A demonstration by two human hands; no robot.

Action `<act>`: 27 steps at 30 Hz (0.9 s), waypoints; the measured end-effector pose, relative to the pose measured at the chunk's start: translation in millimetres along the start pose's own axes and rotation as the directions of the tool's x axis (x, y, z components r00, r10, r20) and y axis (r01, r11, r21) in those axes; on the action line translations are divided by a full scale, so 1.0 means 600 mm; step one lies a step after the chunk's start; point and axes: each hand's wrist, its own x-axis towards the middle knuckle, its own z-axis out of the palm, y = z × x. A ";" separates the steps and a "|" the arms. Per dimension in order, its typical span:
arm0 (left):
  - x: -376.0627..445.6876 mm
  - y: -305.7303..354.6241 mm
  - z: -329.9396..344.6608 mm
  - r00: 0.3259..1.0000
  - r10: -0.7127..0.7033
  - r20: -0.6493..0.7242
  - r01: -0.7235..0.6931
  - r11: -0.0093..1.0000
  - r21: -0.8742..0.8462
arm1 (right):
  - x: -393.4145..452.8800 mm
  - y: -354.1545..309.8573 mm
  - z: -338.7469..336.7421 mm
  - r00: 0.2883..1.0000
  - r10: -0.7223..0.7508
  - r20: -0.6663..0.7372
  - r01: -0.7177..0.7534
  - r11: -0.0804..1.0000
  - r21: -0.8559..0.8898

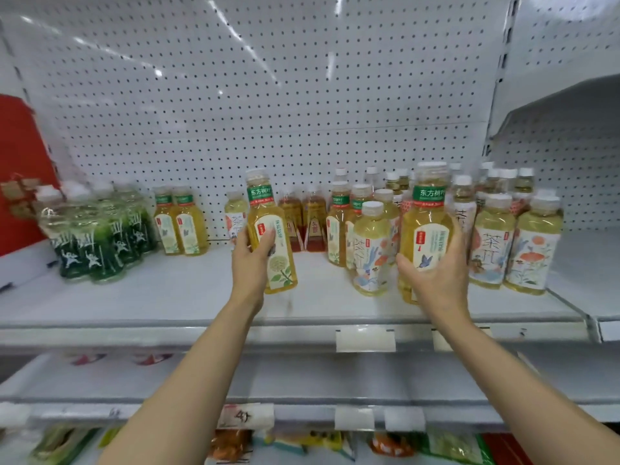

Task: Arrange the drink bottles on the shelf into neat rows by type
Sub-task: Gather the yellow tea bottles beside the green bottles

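Your left hand (253, 255) is clamped around the lower body of a green-banded tea bottle (270, 229), which is tilted, cap toward eleven o'clock, and appears lifted clear of the shelf (167, 297). Your right hand (432, 263) is wrapped around a second tea bottle (427, 226) of the same green band, held roughly upright; whether its base is on the shelf cannot be told, as the hand covers it.

Risks, working outward:

1. The right-hand bottle sits just beside the floral-label bottle (371, 250) at its nine o'clock and close to the packed group (516, 236) at three o'clock. Swinging it sideways would likely strike a neighbour and could topple several, since they stand crowded and some are near the front edge.

2. The left-hand grip is low on a tilted bottle. A loosened grip could let it slide or tip.

3. The matching pair (181, 224) stands at ten o'clock of your left hand, with the shrink-wrapped green pack (97, 236) just beyond. Setting down too far left could nudge either.

4. Two dark amber bottles (303, 219) stand at the back between your hands; reaching across them with both hands full invites a knock.

Judgement: sorting is far from finished, with types mixed at right.
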 end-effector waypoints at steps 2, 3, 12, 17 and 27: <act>0.002 0.010 -0.033 1.000 0.013 0.002 -0.013 1.000 0.008 | -0.024 -0.023 0.036 0.999 -0.007 0.043 0.006 1.000 0.026; 0.002 0.015 -0.051 1.000 0.022 0.003 -0.022 1.000 0.013 | -0.037 -0.034 0.056 0.998 -0.014 0.062 0.012 0.999 0.030; 0.046 0.039 -0.256 0.999 0.042 0.033 -0.044 0.997 0.062 | -0.172 -0.148 0.254 0.980 0.050 0.191 -0.072 0.992 0.108; 0.087 0.036 -0.355 0.996 -0.003 0.086 -0.006 0.995 0.103 | -0.226 -0.200 0.349 0.966 0.113 0.231 -0.142 0.983 0.114; 0.161 -0.020 -0.452 0.992 -0.086 0.088 0.072 0.987 0.146 | -0.237 -0.246 0.513 0.927 0.101 0.360 -0.148 0.983 0.105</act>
